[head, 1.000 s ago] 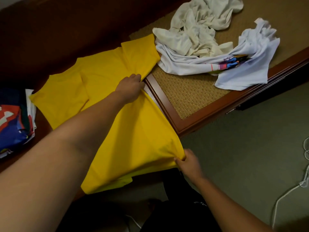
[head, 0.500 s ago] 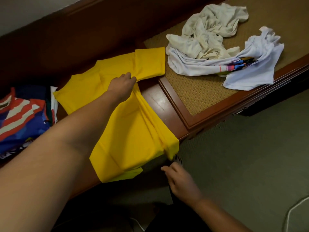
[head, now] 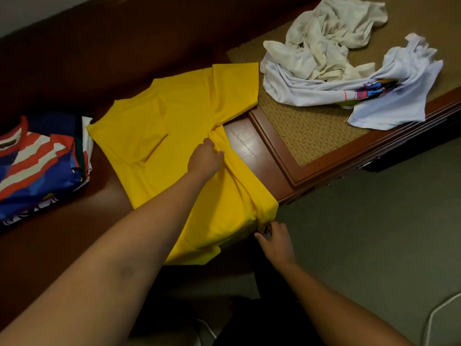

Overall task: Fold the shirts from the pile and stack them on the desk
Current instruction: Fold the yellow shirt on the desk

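Yellow shirt (head: 189,136) flat on the tabletop (head: 245,143); left hand (head: 205,159) grips the side fold, right hand (head: 274,239) pinches the hem corner. Keep the folded edge straight and taut.

A dark reddish-brown wooden desk (head: 252,148) is stretching across the scene, its right part framing an inset woven tan panel (head: 309,136). Grey-green carpet (head: 374,233) is covering the floor to the right, with a thin white cord (head: 435,312) curving over it. A pale wall (head: 27,11) is showing at the upper left corner.
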A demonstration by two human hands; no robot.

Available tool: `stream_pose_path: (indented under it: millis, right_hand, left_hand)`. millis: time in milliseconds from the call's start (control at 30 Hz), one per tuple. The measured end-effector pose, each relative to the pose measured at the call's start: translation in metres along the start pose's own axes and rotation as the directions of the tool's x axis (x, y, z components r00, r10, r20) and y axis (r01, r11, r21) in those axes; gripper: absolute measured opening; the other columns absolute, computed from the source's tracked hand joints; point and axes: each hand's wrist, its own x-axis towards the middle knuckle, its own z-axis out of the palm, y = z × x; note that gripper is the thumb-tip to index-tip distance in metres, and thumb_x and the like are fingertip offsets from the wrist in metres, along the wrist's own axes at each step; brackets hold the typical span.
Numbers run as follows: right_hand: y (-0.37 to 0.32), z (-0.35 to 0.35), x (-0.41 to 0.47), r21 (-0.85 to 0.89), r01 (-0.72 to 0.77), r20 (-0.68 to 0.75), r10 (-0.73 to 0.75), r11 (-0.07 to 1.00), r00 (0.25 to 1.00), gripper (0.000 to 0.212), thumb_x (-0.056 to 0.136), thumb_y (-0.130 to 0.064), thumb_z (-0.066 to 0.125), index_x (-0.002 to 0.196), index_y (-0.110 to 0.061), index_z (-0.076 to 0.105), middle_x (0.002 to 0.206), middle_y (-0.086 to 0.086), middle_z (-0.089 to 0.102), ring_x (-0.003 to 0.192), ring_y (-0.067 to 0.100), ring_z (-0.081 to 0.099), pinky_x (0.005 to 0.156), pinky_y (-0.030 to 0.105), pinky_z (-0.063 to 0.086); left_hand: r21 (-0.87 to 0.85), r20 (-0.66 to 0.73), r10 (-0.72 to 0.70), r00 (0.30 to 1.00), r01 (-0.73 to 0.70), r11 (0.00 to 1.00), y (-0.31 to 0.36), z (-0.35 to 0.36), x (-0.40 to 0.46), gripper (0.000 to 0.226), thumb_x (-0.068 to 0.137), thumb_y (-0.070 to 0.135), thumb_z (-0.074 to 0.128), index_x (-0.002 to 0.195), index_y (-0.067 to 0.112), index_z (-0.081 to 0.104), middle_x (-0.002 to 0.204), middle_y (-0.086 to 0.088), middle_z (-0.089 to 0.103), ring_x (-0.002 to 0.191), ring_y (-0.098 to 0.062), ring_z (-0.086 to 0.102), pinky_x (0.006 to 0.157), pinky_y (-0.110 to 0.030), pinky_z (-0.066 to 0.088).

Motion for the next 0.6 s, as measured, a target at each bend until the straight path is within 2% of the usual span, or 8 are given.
stream_pose_path:
  millis: [133,200,267,333,400,467,500,600]
  right_hand:
    - [-0.011,0.018,0.013,0.076,-0.056,-0.114,0.064,0.996,0.991,0.016,0.088,-0.021,0.063,0.099,-0.01,0.06,0.098,0.006,0.047,0.096,0.028,0.055,0.089,0.042,0.046]
    - [-0.013,0.013,0.017,0.128,-0.046,-0.147,0.065,0.991,0.987,0.009,0.088,-0.011,0.059,0.093,-0.005,0.062,0.094,0.008,0.046,0.091,0.031,0.054,0.082,0.037,0.044]
    - [-0.012,0.003,0.013,0.19,0.006,-0.181,0.029,0.982,0.983,0.004,0.085,-0.003,0.059,0.083,-0.006,0.06,0.091,0.008,0.046,0.083,0.025,0.051,0.072,0.027,0.036]
    - [-0.009,-0.009,0.004,0.226,0.081,-0.243,-0.025,0.971,0.97,0.017,0.082,0.002,0.061,0.079,-0.014,0.055,0.088,0.004,0.047,0.076,0.016,0.047,0.067,0.022,0.03]
    - [-0.005,-0.02,-0.008,0.248,0.135,-0.288,-0.06,0.959,0.956,0.02,0.08,0.002,0.064,0.081,-0.016,0.055,0.084,-0.001,0.048,0.071,0.009,0.046,0.065,0.023,0.031]
    - [-0.002,-0.027,-0.024,0.26,0.18,-0.298,-0.099,0.949,0.949,0.023,0.081,0.002,0.064,0.079,-0.018,0.053,0.078,-0.006,0.048,0.069,0.003,0.047,0.058,0.021,0.033]
    - [-0.002,-0.029,-0.032,0.253,0.229,-0.31,-0.145,0.94,0.94,0.026,0.081,0.003,0.062,0.077,-0.02,0.051,0.076,-0.008,0.047,0.069,0.003,0.048,0.057,0.02,0.033]
    - [-0.008,-0.027,-0.054,0.129,0.451,-0.339,-0.388,0.883,0.857,0.03,0.074,-0.001,0.058,0.086,-0.028,0.049,0.081,-0.008,0.048,0.07,0.003,0.044,0.061,0.017,0.033]
  left_hand:
    - [-0.308,0.05,-0.218,0.975,0.223,0.925,0.015,0.012,0.026,0.059,0.088,0.043,0.064,0.124,-0.001,0.049,0.121,-0.02,0.06,0.11,-0.037,0.058,0.082,-0.036,0.044]
    - [-0.423,0.058,-0.317,0.946,0.311,0.851,0.022,0.017,0.039,0.064,0.083,0.042,0.069,0.122,-0.003,0.047,0.118,-0.022,0.061,0.107,-0.039,0.06,0.082,-0.039,0.048]
    - [-0.477,0.054,-0.401,0.915,0.376,0.794,0.028,0.018,0.047,0.057,0.083,0.033,0.071,0.12,-0.005,0.05,0.118,-0.023,0.061,0.106,-0.04,0.06,0.081,-0.041,0.049]
    - [-0.449,0.061,-0.394,0.917,0.377,0.81,0.033,0.016,0.05,0.04,0.084,0.025,0.067,0.11,-0.004,0.061,0.109,-0.023,0.065,0.1,-0.039,0.062,0.077,-0.041,0.049]
    - [-0.522,0.084,-0.335,0.938,0.328,0.787,0.045,0.01,0.049,0.013,0.085,0.018,0.063,0.085,0.004,0.064,0.083,-0.019,0.063,0.079,-0.034,0.06,0.066,-0.039,0.045]
    - [-0.674,0.125,-0.278,0.952,0.287,0.681,0.058,0.002,0.046,0.022,0.084,0.012,0.061,0.066,0.016,0.047,0.062,-0.008,0.044,0.059,-0.024,0.044,0.055,-0.032,0.033]
    - [-0.736,0.139,-0.263,0.955,0.277,0.618,0.064,-0.003,0.044,0.022,0.082,0.012,0.06,0.066,0.017,0.045,0.062,-0.006,0.041,0.057,-0.022,0.041,0.055,-0.03,0.032]
    - [-0.846,0.192,-0.214,0.958,0.272,0.459,0.068,-0.018,0.04,0.019,0.088,0.002,0.049,0.075,0.015,0.052,0.069,-0.008,0.05,0.061,-0.022,0.049,0.061,-0.03,0.043]
